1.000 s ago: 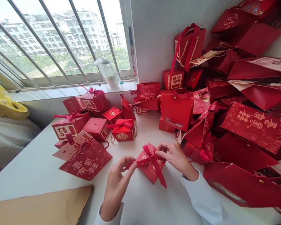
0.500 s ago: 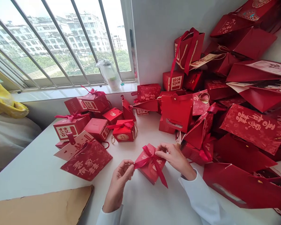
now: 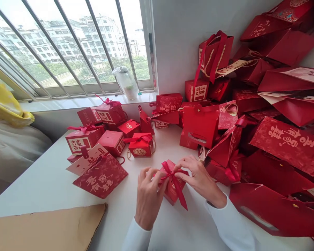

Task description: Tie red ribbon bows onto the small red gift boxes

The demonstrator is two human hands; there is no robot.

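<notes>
A small red gift box (image 3: 171, 196) sits on the white table, with a red satin ribbon (image 3: 181, 199) tied in a bow across its top. From the left, my left hand (image 3: 149, 190) pinches the bow near its left loop, its fingertips partly hidden behind the hand. My right hand (image 3: 199, 177) closes thumb and forefinger on the ribbon at the right of the knot. One ribbon tail hangs down the box's near side. Just beyond stands a bright red box (image 3: 140, 149) with a round gold emblem and a bow.
Red gift boxes and bags are heaped on the right, including a large red bag (image 3: 274, 209). More boxes (image 3: 111, 142) cluster at the left, behind a patterned red bag (image 3: 102, 179). A cardboard sheet (image 3: 47, 228) lies front left. A plastic-wrapped bottle (image 3: 127, 83) stands on the windowsill.
My left hand has moved right and up, from the ribbon's outstretched left end to the bow near the knot. My right hand stays at the bow. The view has shifted slightly.
</notes>
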